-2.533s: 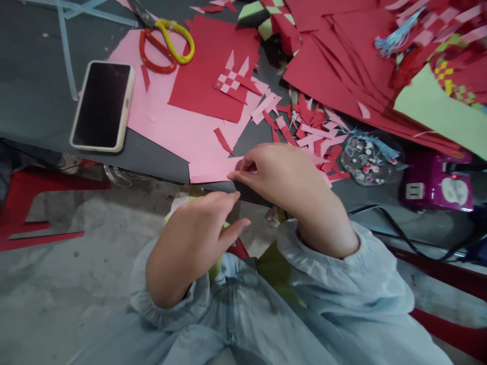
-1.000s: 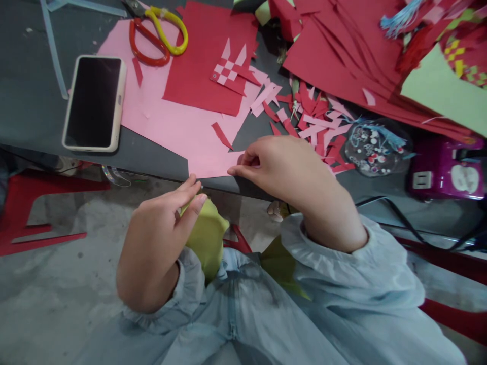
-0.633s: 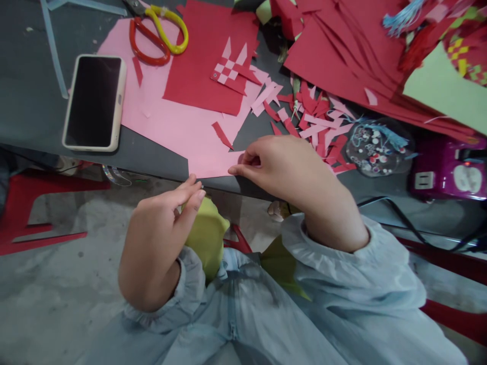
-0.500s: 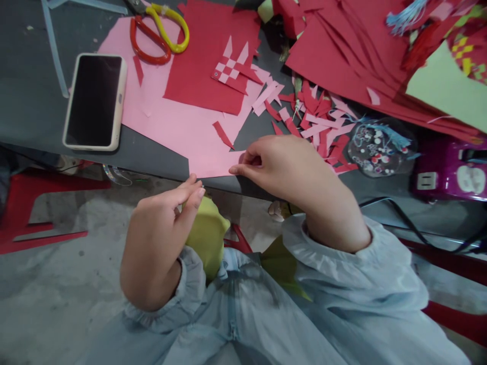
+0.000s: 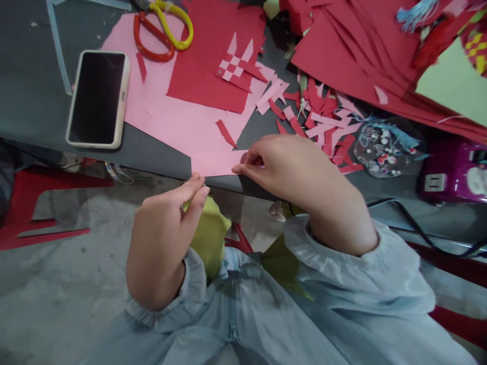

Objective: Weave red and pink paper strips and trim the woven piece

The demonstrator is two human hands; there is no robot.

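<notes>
So the piece being worked on is a small plain pink paper rectangle [image 5: 213, 163], lying flat at the near edge of the dark grey table [image 5: 34, 101], right by the corner of a larger pink paper sheet [image 5: 163, 126]. Right hand [image 5: 292, 162] has its end pinched between thumb and fingers; left hand [image 5: 163, 218] has fingertips at the opposite corner, but I can't tell if it's gripping or just steadying.

Progress-wise, the rectangle shows no cuts or weaving, so I'd call this early days for it. Further out, a red-and-pink checkered woven paper piece [image 5: 231, 68] looks mostly done, sitting on a red paper sheet [image 5: 205, 61]. Scissors with red and yellow handles [image 5: 163, 25] lie untouched beyond, and a messy pile of red and pink paper strips [image 5: 329, 124] sits past the right hand.
</notes>
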